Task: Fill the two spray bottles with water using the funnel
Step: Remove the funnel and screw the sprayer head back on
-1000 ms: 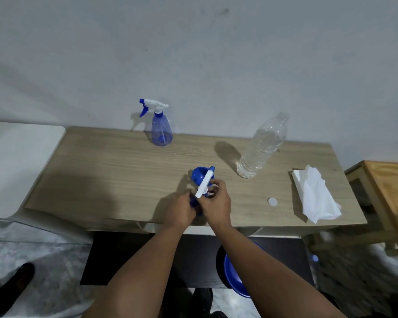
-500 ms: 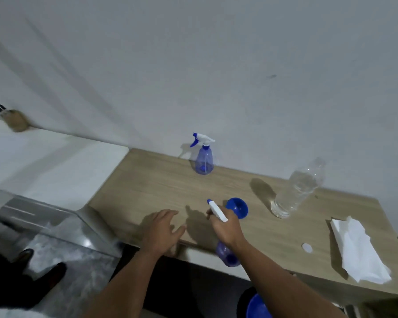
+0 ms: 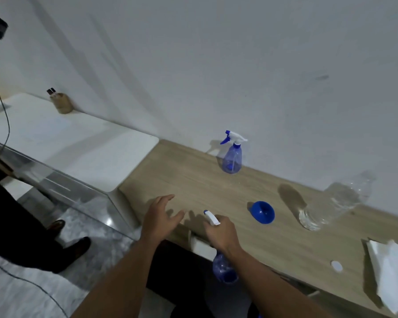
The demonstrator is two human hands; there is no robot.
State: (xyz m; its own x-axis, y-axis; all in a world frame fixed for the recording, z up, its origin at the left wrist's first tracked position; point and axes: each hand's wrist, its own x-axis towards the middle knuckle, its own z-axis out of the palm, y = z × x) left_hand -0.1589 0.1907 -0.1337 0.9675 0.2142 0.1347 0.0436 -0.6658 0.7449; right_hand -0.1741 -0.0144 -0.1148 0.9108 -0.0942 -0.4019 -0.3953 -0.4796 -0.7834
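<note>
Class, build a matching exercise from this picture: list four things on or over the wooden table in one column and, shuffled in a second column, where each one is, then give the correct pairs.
Things
1. held spray bottle
2. funnel
3. water bottle
4. white cap

Places
A. lying on its side mid-table
B. beside the paper towel
C. gripped by the right hand at the front edge
D. standing at the right, near the wall

Pairs: 1-C, 2-A, 3-D, 4-B

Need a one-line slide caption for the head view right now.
Right hand grips a blue spray bottle at the table edge, left hand open; funnel and water bottle wait on the table.
</note>
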